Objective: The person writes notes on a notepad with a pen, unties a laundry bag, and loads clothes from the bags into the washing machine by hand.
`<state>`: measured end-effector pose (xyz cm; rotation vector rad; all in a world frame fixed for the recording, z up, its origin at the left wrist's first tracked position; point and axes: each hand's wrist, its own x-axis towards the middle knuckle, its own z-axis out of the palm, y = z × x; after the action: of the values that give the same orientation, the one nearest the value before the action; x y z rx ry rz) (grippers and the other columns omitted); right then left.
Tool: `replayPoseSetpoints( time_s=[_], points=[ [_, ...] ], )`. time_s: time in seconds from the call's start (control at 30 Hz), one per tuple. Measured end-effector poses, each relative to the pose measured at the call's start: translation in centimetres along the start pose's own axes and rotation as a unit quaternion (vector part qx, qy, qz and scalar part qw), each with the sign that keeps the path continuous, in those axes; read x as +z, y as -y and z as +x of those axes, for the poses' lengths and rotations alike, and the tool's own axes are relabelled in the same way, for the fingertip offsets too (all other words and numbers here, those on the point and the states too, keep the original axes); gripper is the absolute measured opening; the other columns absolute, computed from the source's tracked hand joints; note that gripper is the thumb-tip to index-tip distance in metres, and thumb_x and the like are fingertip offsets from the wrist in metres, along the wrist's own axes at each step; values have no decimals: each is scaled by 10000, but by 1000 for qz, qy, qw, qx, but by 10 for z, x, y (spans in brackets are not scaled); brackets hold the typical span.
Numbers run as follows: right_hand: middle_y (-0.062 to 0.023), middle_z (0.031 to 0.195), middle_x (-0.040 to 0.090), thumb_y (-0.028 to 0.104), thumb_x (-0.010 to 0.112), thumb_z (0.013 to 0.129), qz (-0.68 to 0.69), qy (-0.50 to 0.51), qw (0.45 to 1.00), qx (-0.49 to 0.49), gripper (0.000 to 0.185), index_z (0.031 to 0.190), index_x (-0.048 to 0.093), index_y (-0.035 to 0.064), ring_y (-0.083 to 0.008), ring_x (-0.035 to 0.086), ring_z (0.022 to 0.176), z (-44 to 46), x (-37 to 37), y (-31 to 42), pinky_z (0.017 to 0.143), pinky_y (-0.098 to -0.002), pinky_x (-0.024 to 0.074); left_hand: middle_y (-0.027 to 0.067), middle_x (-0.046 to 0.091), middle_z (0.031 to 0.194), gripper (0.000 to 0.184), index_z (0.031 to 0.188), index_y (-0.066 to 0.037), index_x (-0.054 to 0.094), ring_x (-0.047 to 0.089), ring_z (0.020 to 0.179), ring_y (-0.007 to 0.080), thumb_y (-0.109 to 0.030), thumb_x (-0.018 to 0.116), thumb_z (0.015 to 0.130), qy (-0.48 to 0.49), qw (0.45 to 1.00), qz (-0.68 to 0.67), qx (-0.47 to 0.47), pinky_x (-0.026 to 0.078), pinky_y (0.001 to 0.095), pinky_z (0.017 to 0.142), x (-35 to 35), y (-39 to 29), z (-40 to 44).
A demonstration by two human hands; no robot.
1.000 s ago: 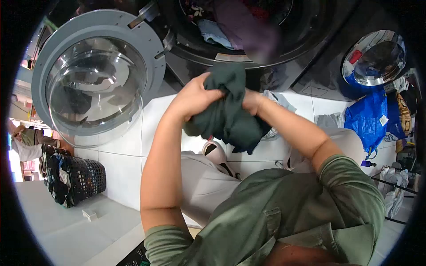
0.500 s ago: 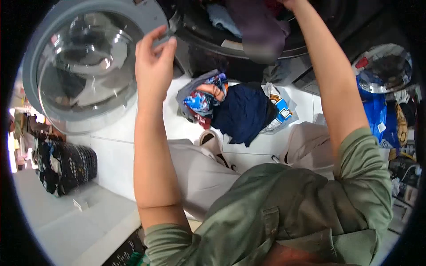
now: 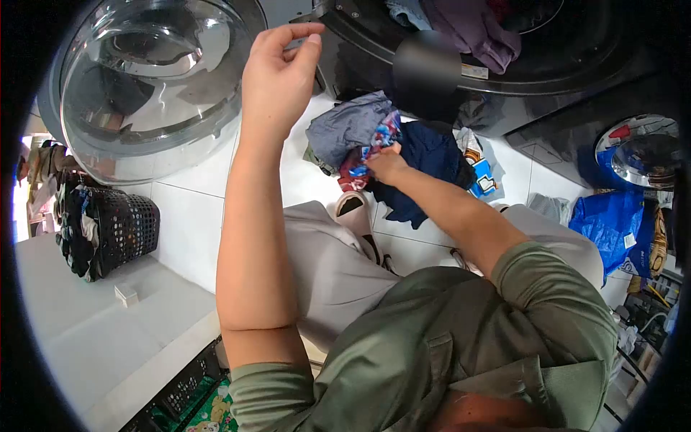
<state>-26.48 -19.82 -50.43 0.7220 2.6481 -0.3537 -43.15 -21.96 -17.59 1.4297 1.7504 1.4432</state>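
On the white floor, my right hand (image 3: 387, 164) closes on a colourful printed garment (image 3: 360, 160) in the laundry pile. A grey-blue cloth (image 3: 344, 126) lies over part of that garment, and a navy garment (image 3: 425, 169) is beside it. My left hand (image 3: 284, 68) is raised by the hinge side of the open washing machine door (image 3: 144, 162), thumb and forefinger apart, holding nothing that I can see. Inside the dark machine opening (image 3: 576, 65), a purple garment (image 3: 475, 36) hangs over the lower rim, with a light blue cloth (image 3: 408, 13) next to it.
A black laundry basket (image 3: 133, 223) full of clothes stands at left on a pale ledge, near a small white box (image 3: 126, 295). To the right are a second round machine door (image 3: 637, 151) and a blue bag (image 3: 608, 219). A printed packet (image 3: 481, 173) lies beside the pile.
My right hand has come down from the machine opening to the printed garment in the pile. The view has shifted; my left hand stays raised near the door. The grey-blue cloth is spread out more.
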Motion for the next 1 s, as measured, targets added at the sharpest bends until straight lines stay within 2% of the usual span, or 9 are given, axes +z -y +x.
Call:
replayPoseSetpoints(
  time_s=[0.07, 0.2, 0.43, 0.47, 0.57, 0.67, 0.83, 0.93, 1.0],
  points=[
    [-115, 1193, 627, 299, 610, 846, 179, 25, 982, 55, 386, 1231, 619, 285, -269, 612, 1083, -22, 1, -31, 829, -411, 495, 46, 653, 1034, 267, 1110, -18, 646, 607, 915, 120, -197, 603, 917, 14, 1000, -12, -12, 460, 234, 800, -9, 4, 1],
    [-37, 801, 662, 277, 656, 867, 483, 57, 874, 9, 228, 919, 643, 55, -133, 603, 746, -76, -129, -74, 630, -323, 483, 51, 652, 1027, 272, 1113, -18, 646, 608, 895, 118, -206, 589, 925, 50, 996, -52, -46, 451, 228, 771, -16, 10, -3],
    [6, 914, 660, 198, 596, 917, 685, -288, 667, -55, 132, 1021, 629, 124, -119, 631, 819, -109, -360, -205, 680, -285, 536, 52, 646, 1077, 281, 1131, -13, 633, 606, 909, 127, -204, 571, 935, 32, 995, -76, -58, 449, 237, 788, -25, -16, -13],
    [-104, 754, 598, 38, 509, 893, 803, -464, 371, -35, 137, 982, 611, 21, -180, 580, 627, -117, -408, -204, 612, -323, 500, 52, 645, 1079, 282, 1134, -14, 632, 605, 914, 128, -204, 571, 935, 26, 994, -85, -57, 450, 240, 794, -26, -14, -13],
    [-102, 807, 628, 105, 553, 886, 654, -603, 455, 34, 172, 1022, 622, 25, -202, 604, 716, -140, -443, -268, 669, -335, 508, 49, 642, 1068, 292, 1144, -18, 628, 596, 931, 132, -212, 577, 931, -13, 996, -74, -44, 451, 254, 821, -29, -13, -12],
    [-92, 795, 643, 181, 603, 877, 491, -598, 631, 51, 185, 995, 650, 47, -207, 628, 746, -121, -402, -190, 700, -331, 513, 38, 636, 1040, 286, 1138, -26, 632, 595, 910, 119, -212, 578, 928, -40, 995, -93, -20, 445, 251, 816, -29, -12, -8],
    [-139, 983, 673, 293, 720, 769, 246, -269, 930, -47, 310, 971, 702, 60, -302, 640, 910, 6, -222, -47, 817, -393, 508, 26, 648, 941, 255, 1090, -49, 663, 599, 863, 110, -223, 584, 922, -4, 998, -51, -34, 442, 238, 763, -15, -4, -2],
    [-265, 1451, 297, 232, 813, 657, 224, -233, 938, -123, 925, 1441, 330, 142, -426, 474, 1223, 63, -106, 8, 1043, -410, 397, 42, 662, 917, 245, 1076, -62, 677, 593, 851, 87, -221, 597, 908, -7, 999, 44, -7, 421, 218, 686, -14, -1, -6],
    [-247, 1377, 392, 193, 789, 676, 177, -155, 969, -70, 865, 1424, 353, 191, -422, 541, 1126, 67, -72, 27, 987, -428, 437, 48, 661, 914, 243, 1072, -59, 677, 589, 839, 84, -217, 598, 906, -11, 997, 68, 27, 413, 213, 667, -17, 11, -4]
  ],
)
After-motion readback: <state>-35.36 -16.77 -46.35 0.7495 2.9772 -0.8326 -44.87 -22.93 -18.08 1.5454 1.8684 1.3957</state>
